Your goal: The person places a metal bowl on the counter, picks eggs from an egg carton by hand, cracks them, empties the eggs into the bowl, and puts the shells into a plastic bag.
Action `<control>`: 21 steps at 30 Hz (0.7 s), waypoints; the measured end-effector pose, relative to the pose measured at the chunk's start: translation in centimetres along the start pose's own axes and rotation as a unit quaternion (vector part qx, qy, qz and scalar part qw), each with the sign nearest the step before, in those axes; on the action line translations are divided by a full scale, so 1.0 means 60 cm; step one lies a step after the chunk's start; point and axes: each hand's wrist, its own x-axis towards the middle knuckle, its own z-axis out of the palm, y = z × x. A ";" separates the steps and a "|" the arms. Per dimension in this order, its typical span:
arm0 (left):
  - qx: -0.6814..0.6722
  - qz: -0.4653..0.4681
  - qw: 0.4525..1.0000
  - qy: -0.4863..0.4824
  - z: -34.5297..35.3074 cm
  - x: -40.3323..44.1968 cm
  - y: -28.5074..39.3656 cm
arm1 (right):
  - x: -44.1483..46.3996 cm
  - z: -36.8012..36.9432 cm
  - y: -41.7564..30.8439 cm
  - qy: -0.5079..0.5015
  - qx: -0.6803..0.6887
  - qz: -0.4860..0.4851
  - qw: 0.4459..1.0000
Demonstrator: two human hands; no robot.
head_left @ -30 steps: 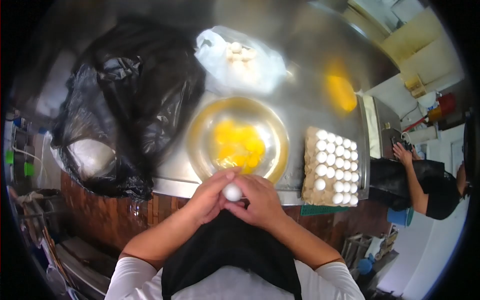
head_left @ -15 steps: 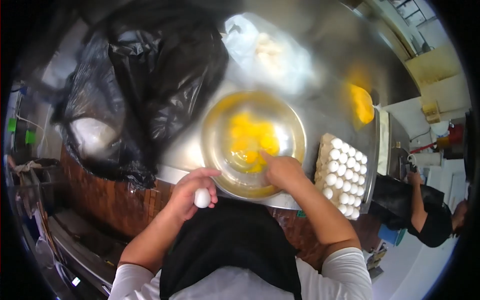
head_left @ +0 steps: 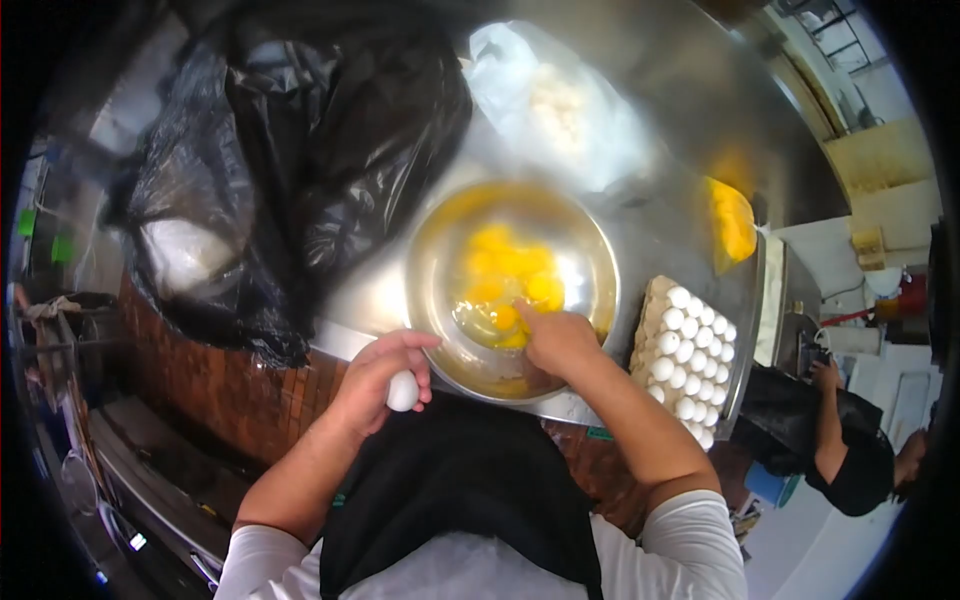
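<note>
A white egg point(head_left: 403, 391) rests in my left hand point(head_left: 378, 378), which is beside the near left rim of a large metal bowl point(head_left: 432, 335). Several yellow yolks in clear egg white point(head_left: 510, 272) lie in the bowl. My right hand point(head_left: 560, 343) reaches over the bowl's near right side, its index finger extended to the egg mixture; the other fingers look curled, and no object shows in them. Right of the bowl, a cardboard tray point(head_left: 650, 312) holds several white eggs point(head_left: 683, 350).
A large black plastic bag point(head_left: 340, 130) covers the left of the metal table point(head_left: 680, 220). Behind the bowl lies a whitish bag point(head_left: 570, 110) with pale round contents. A yellow item point(head_left: 733, 222) is at the back right. Another person point(head_left: 850, 450) stands at the far right.
My hands were together around the egg near the bowl's front rim. They have parted: the left moved left with the egg, the right moved into the bowl. The view has also shifted.
</note>
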 end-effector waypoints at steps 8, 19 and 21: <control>-0.003 -0.001 1.000 0.002 0.002 0.002 -0.005 | 0.003 -0.007 -0.005 0.002 0.031 0.012 0.999; -0.007 0.007 1.000 0.009 -0.007 0.005 -0.011 | -0.021 0.011 -0.010 -0.023 0.043 -0.006 0.999; -0.009 0.002 1.000 0.009 -0.008 0.004 -0.014 | -0.029 0.007 -0.015 -0.033 0.035 -0.010 0.999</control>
